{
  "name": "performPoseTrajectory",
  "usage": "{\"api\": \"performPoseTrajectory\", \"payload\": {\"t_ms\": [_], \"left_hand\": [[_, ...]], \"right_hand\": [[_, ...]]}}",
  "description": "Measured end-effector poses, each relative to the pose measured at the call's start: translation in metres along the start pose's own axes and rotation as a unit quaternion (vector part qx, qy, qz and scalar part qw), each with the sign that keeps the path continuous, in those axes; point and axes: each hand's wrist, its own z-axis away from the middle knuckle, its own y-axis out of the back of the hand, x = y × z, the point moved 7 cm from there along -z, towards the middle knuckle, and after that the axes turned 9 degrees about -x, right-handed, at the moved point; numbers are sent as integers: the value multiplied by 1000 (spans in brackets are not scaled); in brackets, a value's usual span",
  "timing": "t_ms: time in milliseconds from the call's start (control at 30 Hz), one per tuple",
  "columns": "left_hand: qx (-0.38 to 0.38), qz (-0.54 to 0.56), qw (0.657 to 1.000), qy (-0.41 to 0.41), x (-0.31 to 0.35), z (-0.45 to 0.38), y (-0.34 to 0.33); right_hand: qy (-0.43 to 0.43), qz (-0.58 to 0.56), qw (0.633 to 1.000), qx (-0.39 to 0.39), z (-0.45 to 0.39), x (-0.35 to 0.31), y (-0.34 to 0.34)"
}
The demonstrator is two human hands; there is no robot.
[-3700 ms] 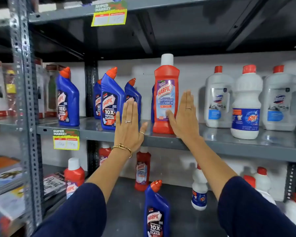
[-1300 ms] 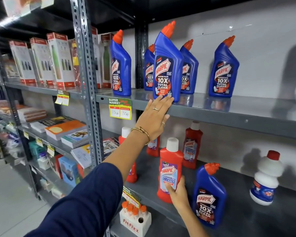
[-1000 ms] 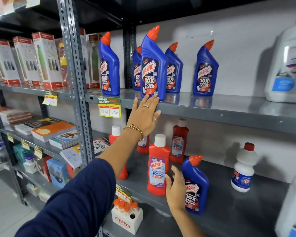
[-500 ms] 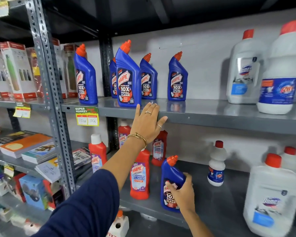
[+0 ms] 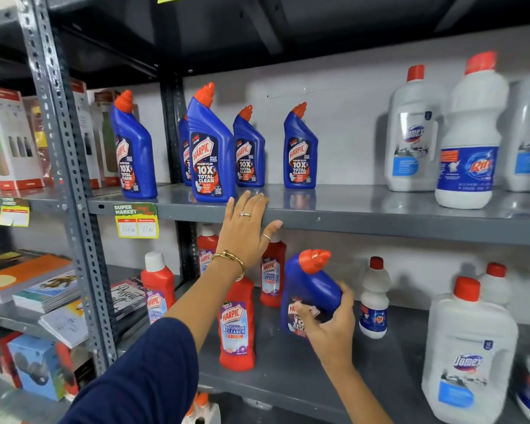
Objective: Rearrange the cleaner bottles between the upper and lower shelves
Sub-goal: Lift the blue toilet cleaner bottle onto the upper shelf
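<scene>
My right hand [image 5: 329, 327] grips a blue Harpic bottle [image 5: 309, 283] with an orange cap, tilted and lifted just above the lower shelf [image 5: 288, 371]. My left hand [image 5: 245, 231] rests flat with fingers apart on the front edge of the upper shelf [image 5: 364, 215], holding nothing. Several blue Harpic bottles [image 5: 210, 148] stand upright on the upper shelf above that hand. Red Harpic bathroom cleaner bottles [image 5: 237, 325] stand on the lower shelf, one partly hidden behind my left wrist.
White Domex and Rin bottles [image 5: 468, 139] fill the upper shelf's right side. A large white Domex bottle [image 5: 468, 353] and a small white bottle [image 5: 374, 298] stand on the lower shelf. A perforated steel upright [image 5: 71, 191] separates boxes and books at left.
My right hand has closed around the blue bottle on the lower shelf and lifted and tilted it. The view has swung to the right. My left hand stays on the upper shelf edge.
</scene>
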Motion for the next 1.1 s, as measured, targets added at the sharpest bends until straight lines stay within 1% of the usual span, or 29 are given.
{"api": "performPoseTrajectory", "payload": {"t_ms": [133, 233, 300, 367, 433, 500, 600, 733, 867, 967, 1100], "left_hand": [[-6, 5, 1000, 6, 0, 0, -1], [-1, 6, 1000, 10, 1, 1, -1], [8, 10, 1000, 17, 3, 4, 0], [20, 16, 999, 21, 5, 5, 1], [25, 17, 999, 26, 6, 8, 1], [23, 19, 999, 33, 6, 8, 0], [26, 26, 999, 36, 5, 7, -1], [35, 27, 998, 40, 6, 7, -2], [37, 41, 998, 37, 5, 7, -3], [38, 46, 998, 35, 5, 7, -3], [40, 44, 998, 36, 4, 6, -4]], "right_hand": [[121, -19, 992, 27, -32, -92, 23], [205, -13, 978, 22, -56, -164, 35], [234, -8, 972, 22, -75, -198, 40], [243, -1, 969, 35, -97, -221, 43], [234, 15, 971, 49, -118, -233, 44], [213, 38, 975, 42, -137, -231, 41], [168, 59, 984, 14, -157, -210, 32], [137, 74, 988, 17, -178, -190, 19], [72, 50, 996, -34, -200, -174, -7], [42, 33, 998, -42, -212, -161, -19], [27, 42, 998, -40, -225, -147, -26]]}}
